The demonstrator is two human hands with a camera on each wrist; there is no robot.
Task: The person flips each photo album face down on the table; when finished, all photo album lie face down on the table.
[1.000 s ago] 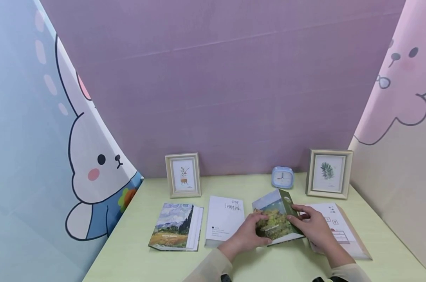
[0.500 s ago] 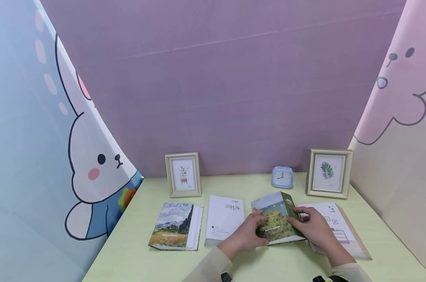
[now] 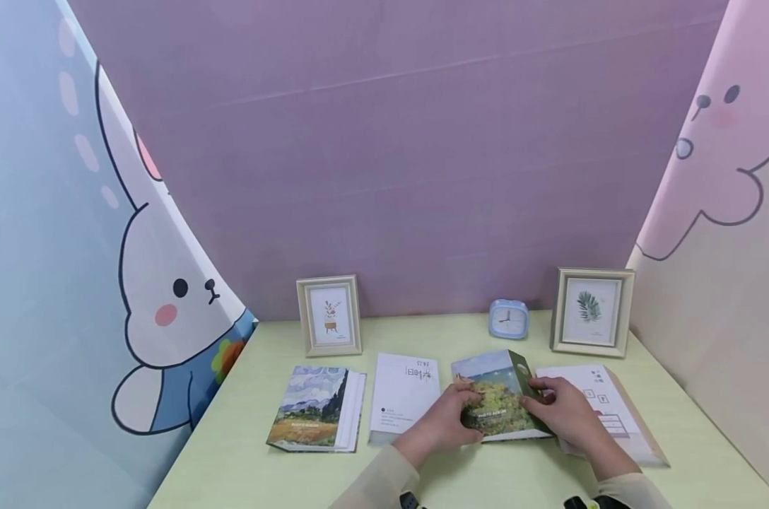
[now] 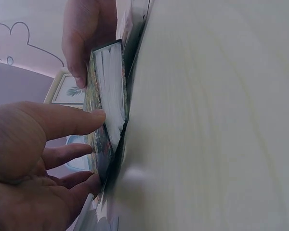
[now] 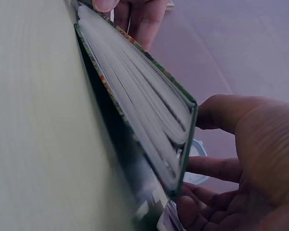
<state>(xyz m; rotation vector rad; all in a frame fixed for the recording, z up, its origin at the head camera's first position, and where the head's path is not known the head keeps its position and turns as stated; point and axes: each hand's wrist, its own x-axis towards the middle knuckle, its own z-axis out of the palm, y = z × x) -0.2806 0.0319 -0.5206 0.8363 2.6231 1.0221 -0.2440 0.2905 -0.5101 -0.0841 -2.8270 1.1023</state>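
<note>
A photo album [image 3: 495, 403] with a painted landscape cover and a dark green spine stands a little tilted, its spine side raised, at the right of the table's middle. My left hand [image 3: 442, 420] holds its left side, fingers on the cover and thumb at the near corner. At the spine, my right hand [image 3: 565, 413] holds it with thumb and fingers. The right wrist view shows white page edges of the album [image 5: 139, 91] and a dark gap beneath its lower cover. Under my right hand lies a white album [image 3: 626, 435] with line drawings, partly hidden.
To the left lie a white album [image 3: 394, 403] with dark lettering and another landscape photo album [image 3: 308, 410]. Along the back stand a picture frame [image 3: 329, 316], a blue alarm clock [image 3: 508, 319] and a larger frame [image 3: 592, 312]. A purple wall [image 3: 384, 177] rises behind the table [image 3: 232, 452].
The held photo album has been lowered and turned flatter, its cover now facing more upward. Both hands have kept their hold and shifted only slightly. The other things stay put.
</note>
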